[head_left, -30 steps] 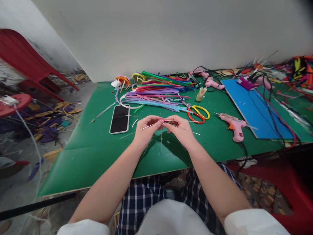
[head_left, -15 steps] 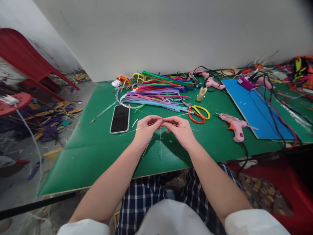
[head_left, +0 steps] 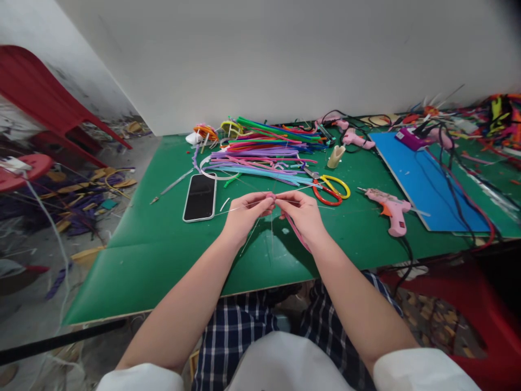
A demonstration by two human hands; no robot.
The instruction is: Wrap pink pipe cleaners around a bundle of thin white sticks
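My left hand and my right hand meet fingertip to fingertip above the green table. Both pinch a small bundle of thin wires that stick out sideways and downward. A pink pipe cleaner runs from the pinch point down under my right hand. Just beyond my hands lies a pile of coloured pipe cleaners.
A phone lies face up left of my hands. Red and yellow scissors and a pink glue gun lie to the right, beside a blue board with cables. Red chairs stand at left.
My hands have drawn a little closer together and the wires have turned. A pink pipe cleaner now shows under my right hand.
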